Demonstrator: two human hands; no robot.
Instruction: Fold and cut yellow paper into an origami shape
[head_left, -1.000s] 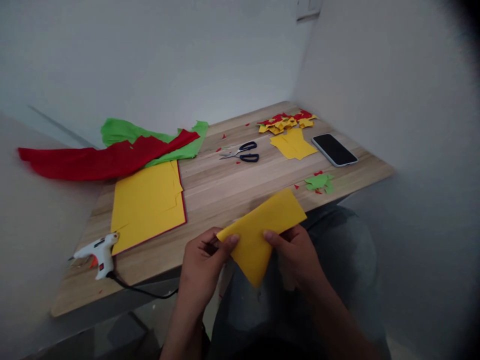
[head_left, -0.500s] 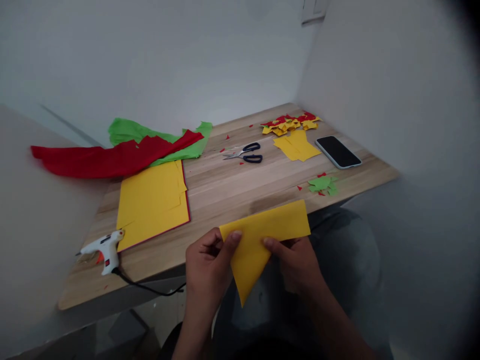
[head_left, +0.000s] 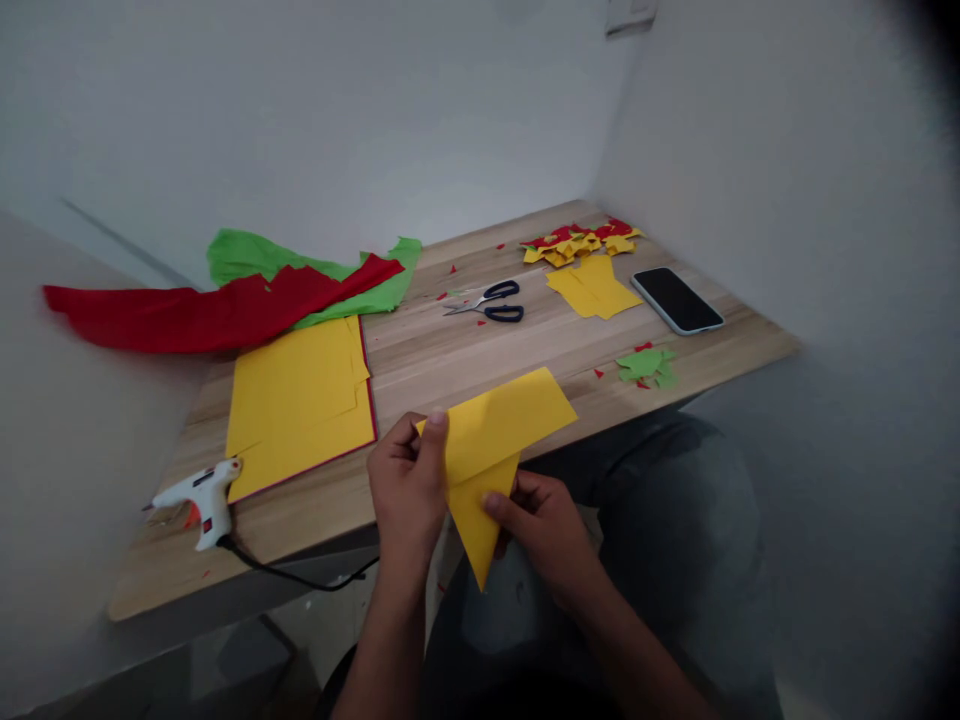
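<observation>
1. Near the bottom centre of the frame, the left hand pinched the folded yellow paper at its upper left corner.
2. Just right, the right hand gripped its lower fold.
3. Scissors lay at upper centre.

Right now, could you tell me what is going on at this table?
A person seated at the wooden table holds a folded yellow paper sheet in both hands, over the lap at the table's near edge. The left hand pinches its left corner; the right hand grips the lower pointed flap. On the table lie scissors, a phone, a glue gun, a stack of yellow sheets and cut paper scraps.
</observation>
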